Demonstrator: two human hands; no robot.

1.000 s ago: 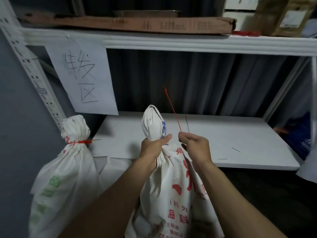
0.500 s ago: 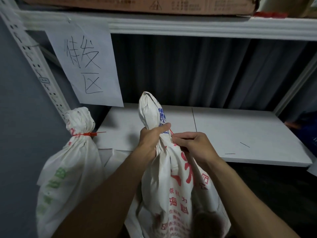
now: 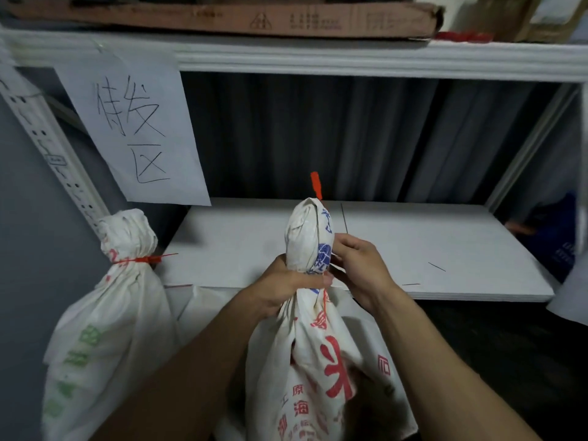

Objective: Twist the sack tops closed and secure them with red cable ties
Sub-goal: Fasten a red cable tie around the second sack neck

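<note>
A white sack with red print [image 3: 321,361] stands in front of me, its top twisted into a tall neck. My left hand [image 3: 283,284] grips that neck from the left. My right hand [image 3: 359,268] is against the neck's right side, fingers curled at the cloth. A red cable tie [image 3: 316,185] sticks up behind the sack top, and a thin red strand of it runs down the neck below my hands. Whether my right fingers pinch the tie is hidden. A second white sack [image 3: 105,319] at the left is closed by a red tie [image 3: 144,259].
A white shelf board [image 3: 413,249] lies behind the sacks, with a metal upright [image 3: 54,154] at the left and a handwritten paper sign [image 3: 133,125] hanging from the upper shelf. Cardboard boxes [image 3: 222,17] and some red ties [image 3: 461,36] sit on top.
The tie stood up free from my right hand; that hand has come in against the sack neck and the tie now passes behind the neck, its end above the top. The left hand kept its grip.
</note>
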